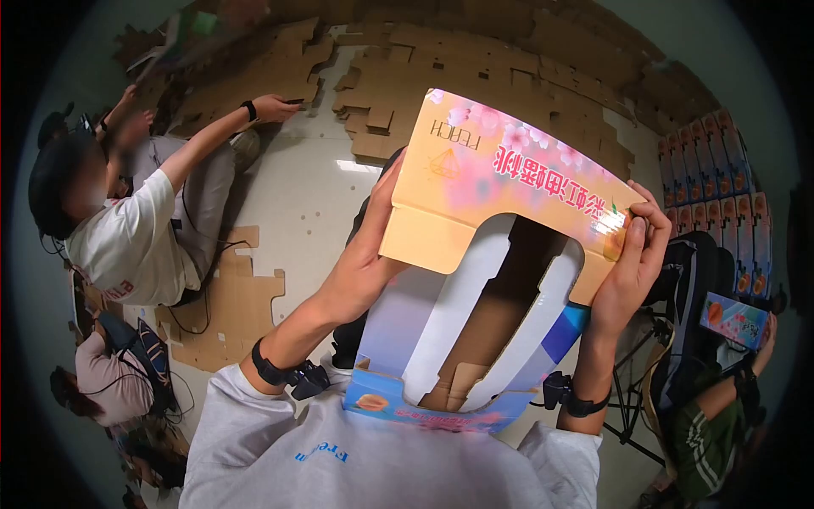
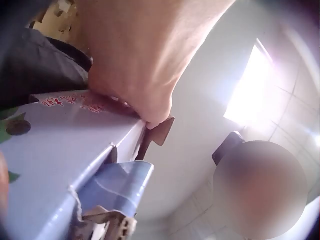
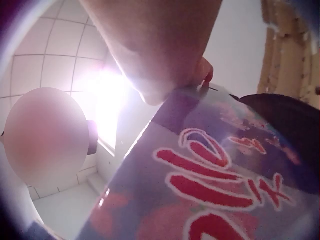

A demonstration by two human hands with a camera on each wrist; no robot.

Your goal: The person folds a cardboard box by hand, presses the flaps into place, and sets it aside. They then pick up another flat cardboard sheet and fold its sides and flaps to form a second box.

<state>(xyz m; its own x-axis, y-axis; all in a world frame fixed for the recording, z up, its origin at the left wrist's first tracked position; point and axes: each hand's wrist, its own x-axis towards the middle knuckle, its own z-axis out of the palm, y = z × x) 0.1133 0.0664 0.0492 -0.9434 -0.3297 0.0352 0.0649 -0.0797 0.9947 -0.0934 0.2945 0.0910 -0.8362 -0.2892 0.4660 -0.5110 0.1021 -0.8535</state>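
Observation:
A printed cardboard fruit box with pink blossoms and red lettering is held up in front of my chest, its slotted opening toward me. The white inner flaps border a long gap that shows the brown inside. My left hand grips the box at its far left corner, the fingers mostly hidden behind it. At the far right corner my right hand holds the edge, fingers curled over it. In the left wrist view, a blue flap with a torn-looking cardboard edge juts from the box. The right wrist view shows its red-lettered side.
Flattened cardboard sheets cover much of the floor ahead and to the left. Finished boxes stand in stacks at the right. A person sits at left with an arm stretched out; another person at right holds a box near a tripod.

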